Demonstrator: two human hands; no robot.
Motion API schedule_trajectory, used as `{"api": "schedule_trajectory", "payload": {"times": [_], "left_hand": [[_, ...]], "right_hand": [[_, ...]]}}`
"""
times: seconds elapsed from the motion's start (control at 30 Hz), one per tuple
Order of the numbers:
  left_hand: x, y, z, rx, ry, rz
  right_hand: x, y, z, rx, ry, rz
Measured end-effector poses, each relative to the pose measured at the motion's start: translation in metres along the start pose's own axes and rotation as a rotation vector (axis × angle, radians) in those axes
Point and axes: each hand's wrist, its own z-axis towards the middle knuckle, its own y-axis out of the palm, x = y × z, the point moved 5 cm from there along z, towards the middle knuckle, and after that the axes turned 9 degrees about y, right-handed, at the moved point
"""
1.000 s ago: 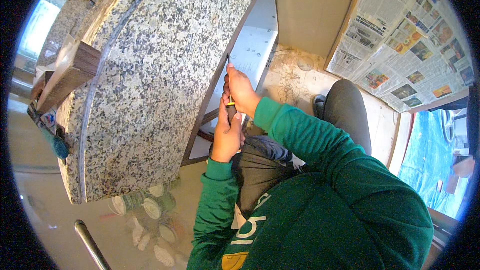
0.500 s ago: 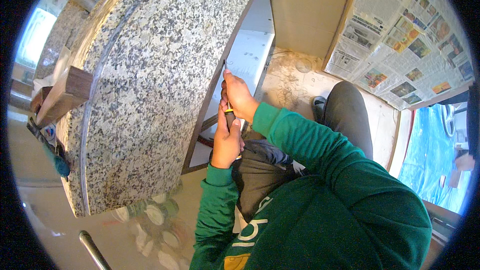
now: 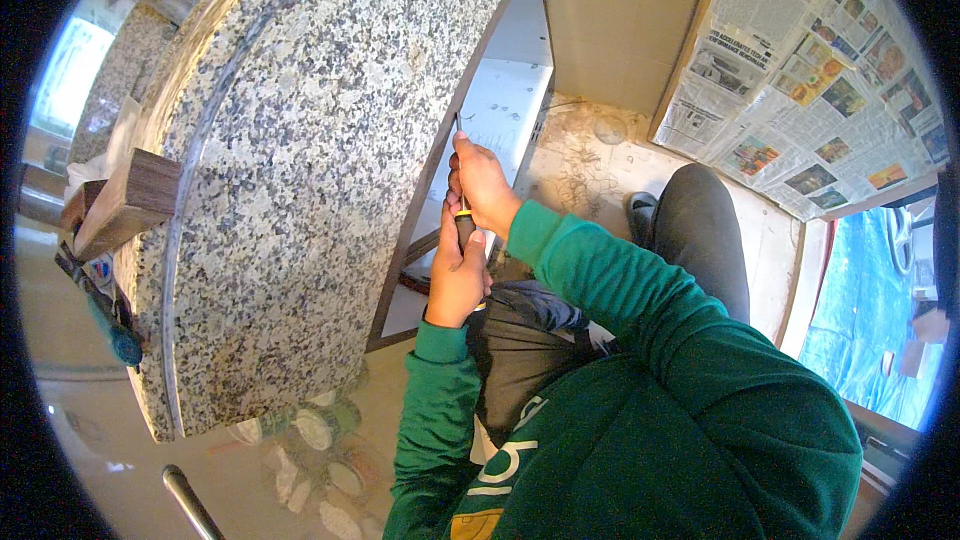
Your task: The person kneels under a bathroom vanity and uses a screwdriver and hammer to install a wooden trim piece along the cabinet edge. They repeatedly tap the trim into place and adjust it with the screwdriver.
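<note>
My left hand (image 3: pixel 458 282) is closed around the dark handle of a screwdriver (image 3: pixel 465 228), which has a yellow band at its collar. Further up the shaft, the fingers of my right hand (image 3: pixel 486 185) are pinched round the metal. The tip reaches the brown wooden edge (image 3: pixel 430 172) of a cabinet beneath the granite countertop (image 3: pixel 300 170); whether a screw sits there is too small to make out. Behind my hands the white cabinet interior (image 3: pixel 505 105) shows through the opening.
At the left, a brown wooden block (image 3: pixel 130 205) rests on the countertop's edge, near a teal-handled tool (image 3: pixel 110 315). Newspaper covers a panel (image 3: pixel 790 80) at upper right. Hair-like debris (image 3: pixel 580 165) lies on the floor beside my bent knee (image 3: pixel 700 230). Blue sheeting (image 3: pixel 860 310) is at far right.
Both hands keep their hold on the screwdriver, with the left fingers and thumb shifted slightly on the handle. The whole view has moved a little.
</note>
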Motion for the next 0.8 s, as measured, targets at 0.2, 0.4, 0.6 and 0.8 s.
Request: {"api": "schedule_trajectory", "payload": {"times": [0.2, 0.4, 0.6, 0.8], "left_hand": [[0.003, 0.004, 0.012, -0.001, -0.035, 0.016], [0.045, 0.026, 0.074, -0.057, 0.031, 0.077], [0.035, 0.068, 0.065, -0.150, 0.024, -0.008], [0.010, 0.035, 0.008, -0.020, -0.135, -0.120]], "right_hand": [[-0.007, -0.002, 0.009, 0.010, -0.026, -0.012], [-0.079, -0.015, 0.026, 0.032, -0.091, 0.058], [-0.069, -0.080, 0.019, 0.116, -0.053, 0.147], [0.003, -0.059, -0.023, -0.093, -0.143, -0.009]]}}
